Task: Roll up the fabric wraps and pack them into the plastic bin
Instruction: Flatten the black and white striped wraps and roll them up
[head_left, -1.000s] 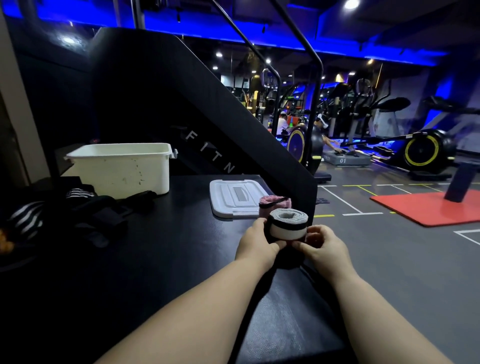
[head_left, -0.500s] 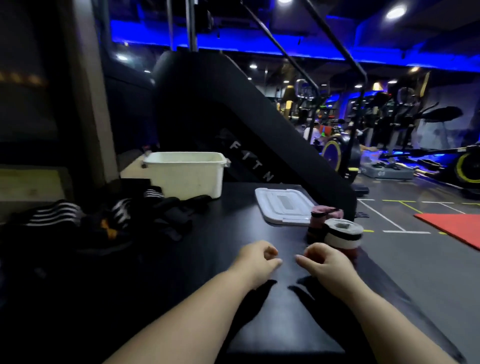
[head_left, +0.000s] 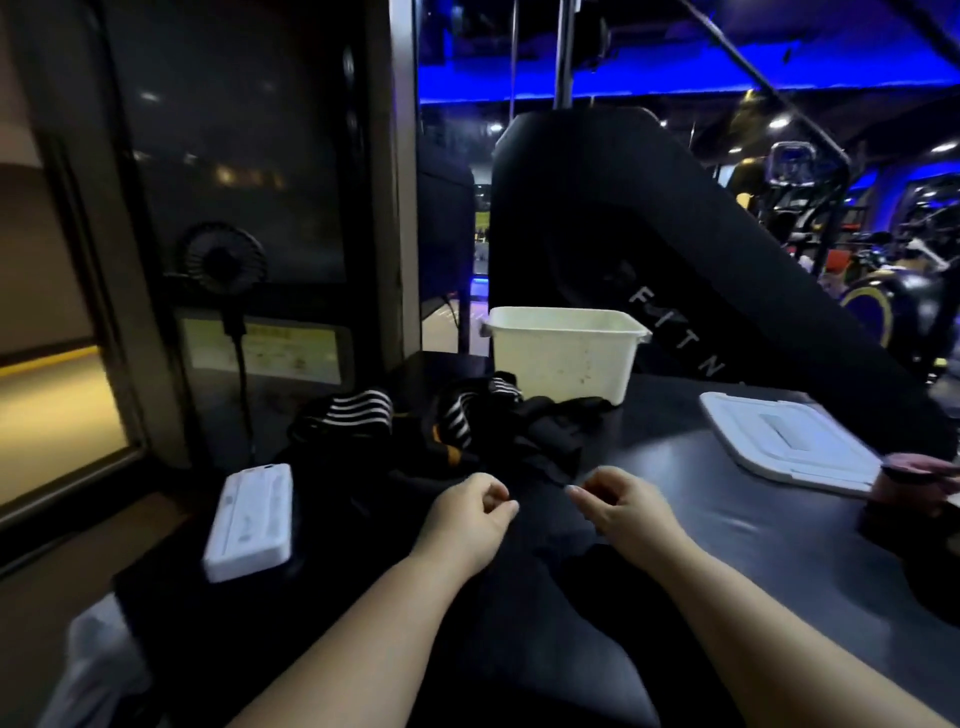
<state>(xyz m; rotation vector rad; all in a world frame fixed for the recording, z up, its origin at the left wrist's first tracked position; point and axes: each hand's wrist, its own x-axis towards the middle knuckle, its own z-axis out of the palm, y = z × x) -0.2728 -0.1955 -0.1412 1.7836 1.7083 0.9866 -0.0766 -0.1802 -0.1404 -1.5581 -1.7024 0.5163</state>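
Several fabric wraps (head_left: 457, 421) lie tangled and unrolled on the worktop (head_left: 727, 545) just before the plastic bin (head_left: 563, 358), so we judge most of the job undone, our left hand (head_left: 467, 514) and right hand (head_left: 623, 512) hovering near them, loosely curled and empty.

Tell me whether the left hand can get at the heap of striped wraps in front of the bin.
Probably yes. The left hand hovers empty just short of the heap of wraps, and nothing stands between them. The white case lies off to the left, clear of the way.
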